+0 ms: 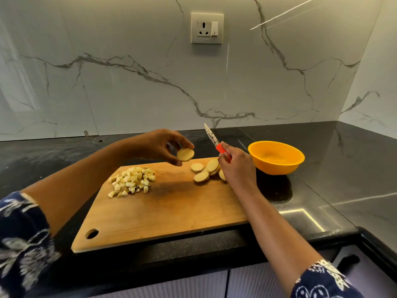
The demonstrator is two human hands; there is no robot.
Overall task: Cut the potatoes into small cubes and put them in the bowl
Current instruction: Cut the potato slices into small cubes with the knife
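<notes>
Nearest, on the left half of the cutting board: a heap of small potato cubes, diced but not yet moved. Further back, at the board's far right corner: several round potato slices, lying flat and overlapping, uncut. Just above the board's far edge, between heap and slices: left hand, thumb and fingers pinching one round slice clear of the wood. Over the slices at the board's right end: right hand, fingers curled round the red handle of the knife, blade pointing up and away, touching nothing. Beyond the board's right corner, on the dark worktop: orange bowl, close to the board, seemingly holding no potato yet.

Step in hand, by the look of it: dicing, roughly midway, with the next slice picked out for cutting. Calls next for laying that slice flat on a bare patch of the board, steadying it with tucked fingertips, then cutting into strips and across. Only afterwards, sweeping the cubes over the board's right edge into the bowl.
</notes>
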